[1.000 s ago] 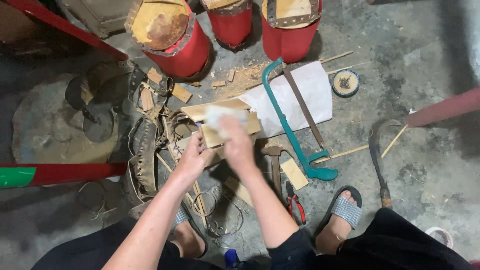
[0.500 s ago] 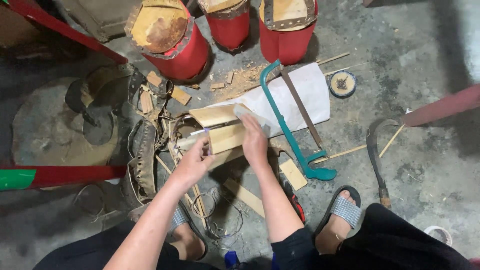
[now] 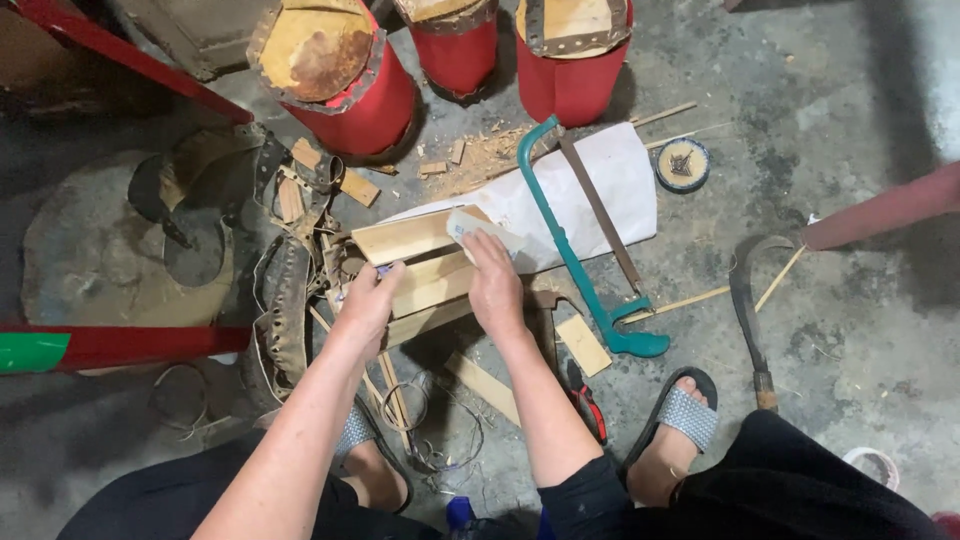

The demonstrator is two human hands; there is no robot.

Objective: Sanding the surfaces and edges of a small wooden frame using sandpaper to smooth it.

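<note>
Wooden slats [image 3: 425,270] at frame centre on the floor, steadied by left hand [image 3: 368,300], fingers curled over their end, while right hand [image 3: 492,280] presses a pale block [image 3: 478,228] flat on top, green saw [image 3: 580,250] just right.

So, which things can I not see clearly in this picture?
- Head view: right hand covers part of the pale block it presses on the wooden pieces.
- Left hand hides what its fingers hold.
- Red drums: cut by the top edge.
- Round tin: pattern too small.
</note>
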